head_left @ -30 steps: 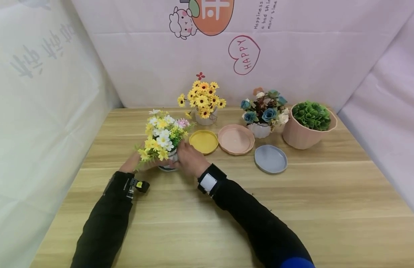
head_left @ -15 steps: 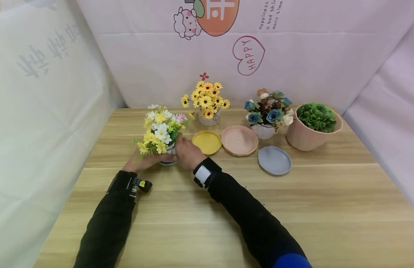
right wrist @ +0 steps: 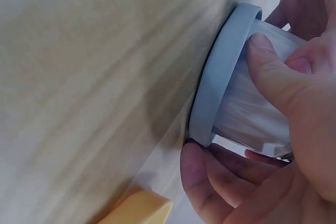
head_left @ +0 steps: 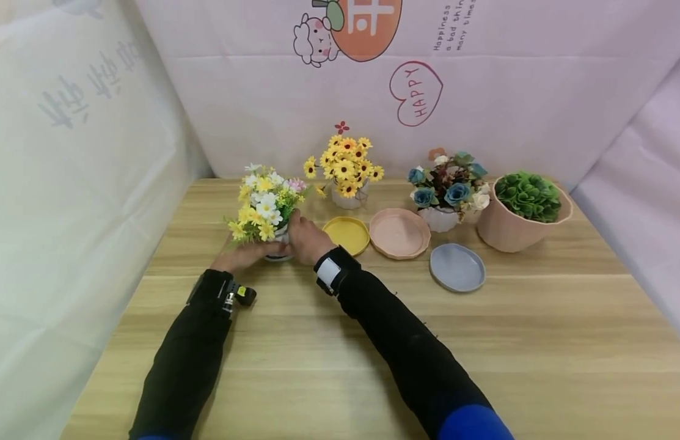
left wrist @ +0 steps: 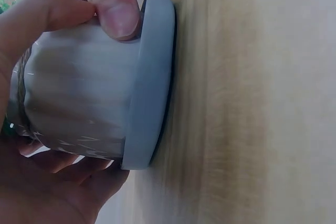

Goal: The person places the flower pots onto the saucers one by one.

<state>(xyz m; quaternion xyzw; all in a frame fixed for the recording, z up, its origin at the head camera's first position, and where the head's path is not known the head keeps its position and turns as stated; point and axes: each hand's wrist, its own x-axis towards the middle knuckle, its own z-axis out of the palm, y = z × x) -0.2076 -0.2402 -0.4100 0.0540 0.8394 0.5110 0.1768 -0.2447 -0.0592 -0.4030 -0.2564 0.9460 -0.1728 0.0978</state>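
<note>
Head view: my left hand and right hand are gripping the flowerpot in its saucer, probably positioning it, next needing steadiness.

1. My head view looks forward and down from well back, over the tabletop to the printed cloth.
2. My left-wrist view is turned sideways, very near the pot, whose base points right.
3. My right-wrist view is also near, tilted, base pointing left; both wrist views share the grey saucer.
</note>
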